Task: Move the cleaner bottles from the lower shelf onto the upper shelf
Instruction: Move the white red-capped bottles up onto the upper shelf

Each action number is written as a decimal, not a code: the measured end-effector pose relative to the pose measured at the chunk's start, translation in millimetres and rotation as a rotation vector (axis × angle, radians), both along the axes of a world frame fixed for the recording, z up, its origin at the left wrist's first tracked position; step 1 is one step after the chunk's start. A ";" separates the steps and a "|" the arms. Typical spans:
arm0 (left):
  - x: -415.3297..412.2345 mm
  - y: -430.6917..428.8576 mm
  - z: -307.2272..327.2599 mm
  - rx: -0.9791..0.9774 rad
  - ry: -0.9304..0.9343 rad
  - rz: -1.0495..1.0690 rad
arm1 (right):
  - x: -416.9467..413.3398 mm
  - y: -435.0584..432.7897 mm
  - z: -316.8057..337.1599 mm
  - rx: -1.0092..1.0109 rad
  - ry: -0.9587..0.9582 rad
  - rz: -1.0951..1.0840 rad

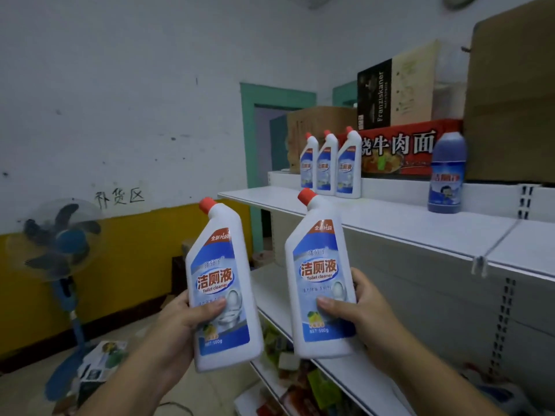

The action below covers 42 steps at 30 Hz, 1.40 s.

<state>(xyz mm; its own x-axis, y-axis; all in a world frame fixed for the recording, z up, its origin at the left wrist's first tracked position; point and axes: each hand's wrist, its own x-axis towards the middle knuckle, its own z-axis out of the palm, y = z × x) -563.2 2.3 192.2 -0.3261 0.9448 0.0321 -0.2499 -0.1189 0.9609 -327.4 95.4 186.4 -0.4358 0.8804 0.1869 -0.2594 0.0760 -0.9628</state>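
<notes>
While each hand grips a cleaner bottle, the white upper shelf holds seemingly four.

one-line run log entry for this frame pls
left hand: holds white cleaner bottle | right hand: holds second white bottle | upper shelf: three white bottles, blue bottle
</notes>
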 end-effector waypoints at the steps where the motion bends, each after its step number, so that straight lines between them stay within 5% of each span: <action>1: -12.5 12.9 1.0 0.013 0.017 -0.018 | -11.3 8.9 4.1 0.022 0.001 -0.030; 8: -82.8 115.3 48.2 0.128 0.062 -0.280 | -71.9 57.7 53.9 0.104 0.015 -0.298; 16: -73.3 254.7 98.9 0.181 0.051 -0.526 | -67.2 116.8 97.8 0.161 -0.040 -0.580; 42: -141.9 611.6 146.0 0.317 0.200 -0.669 | -151.2 379.7 172.1 0.182 -0.019 -0.933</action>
<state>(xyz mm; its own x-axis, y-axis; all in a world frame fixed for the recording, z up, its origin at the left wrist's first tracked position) -705.1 613.9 338.2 0.3529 0.8744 0.3329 -0.1907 -0.2811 0.9405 -478.6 475.1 358.5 0.4242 0.8328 0.3557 -0.0027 0.3939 -0.9191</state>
